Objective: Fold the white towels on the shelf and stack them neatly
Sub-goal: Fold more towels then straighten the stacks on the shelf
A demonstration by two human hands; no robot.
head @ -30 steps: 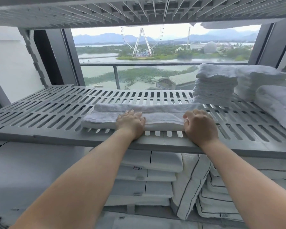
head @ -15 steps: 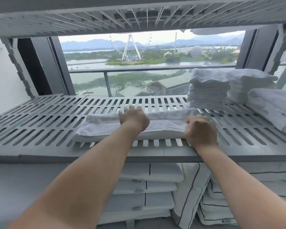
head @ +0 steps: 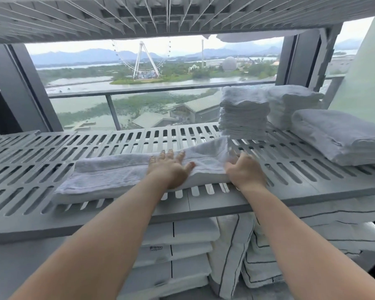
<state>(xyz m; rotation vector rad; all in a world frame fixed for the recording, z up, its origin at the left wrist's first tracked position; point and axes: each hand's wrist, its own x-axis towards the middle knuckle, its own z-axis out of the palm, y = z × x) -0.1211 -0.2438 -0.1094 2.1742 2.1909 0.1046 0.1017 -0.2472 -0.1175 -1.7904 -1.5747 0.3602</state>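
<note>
A: Head view: what are the hands doing?

B: The left hand [head: 170,169] lies flat with its fingers spread, palm down on the towel [head: 126,172]. The right hand [head: 244,172] is at the towel's right end; it is blurred, so I cannot tell whether its fingers are spread or pinching the cloth.

A: How does the towel look?

B: White and thick, folded lengthwise into a long band. Its right end is raised a little beside the right hand, while the rest lies flat.

A: Where does it lie?

B: Along the front part of the slatted grey shelf [head: 30,180], stretching from the right hand leftward, past the left hand, which rests near its right half.

A: What else is around?

B: Just behind the right hand stands a stack of folded towels [head: 244,113], with a second stack [head: 290,105] beside it, and a bigger folded towel [head: 338,135] lies at the far right. Under the shelf sit pillows [head: 182,252] and striped bedding [head: 258,267]. Beyond the shelf a window [head: 152,83] shows a Ferris wheel [head: 142,59] and water. Another slatted shelf [head: 139,16] runs overhead.
</note>
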